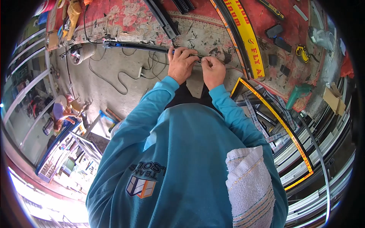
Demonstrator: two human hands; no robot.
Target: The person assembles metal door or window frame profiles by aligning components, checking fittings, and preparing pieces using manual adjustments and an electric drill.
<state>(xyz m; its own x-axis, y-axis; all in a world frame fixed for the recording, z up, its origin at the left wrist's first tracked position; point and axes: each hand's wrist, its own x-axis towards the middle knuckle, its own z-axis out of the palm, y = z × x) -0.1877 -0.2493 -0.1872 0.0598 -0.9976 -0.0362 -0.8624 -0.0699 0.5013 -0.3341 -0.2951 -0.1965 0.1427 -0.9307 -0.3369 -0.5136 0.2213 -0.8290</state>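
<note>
A long dark aluminum profile (140, 46) runs from the upper left to my two hands in the middle. My left hand (181, 65) is closed over the profile near its right end, fingers curled across it. Right beside it, my right hand (213, 71) makes a pinch at the profile's tip, thumb and forefinger together. Whatever small thing lies between those fingertips is hidden. Beyond my left hand, another black profile (162, 17) lies on the patterned carpet with its near end close to my fingers.
Yellow-taped profiles (247, 38) lie to the right, near a tape measure (302, 54) and a green tool (298, 95). A yellow-edged frame (283, 123) lies nearer me. A cable (121, 78) snakes over the concrete; a bucket (81, 53) stands left. Another person (64, 110) sits at left.
</note>
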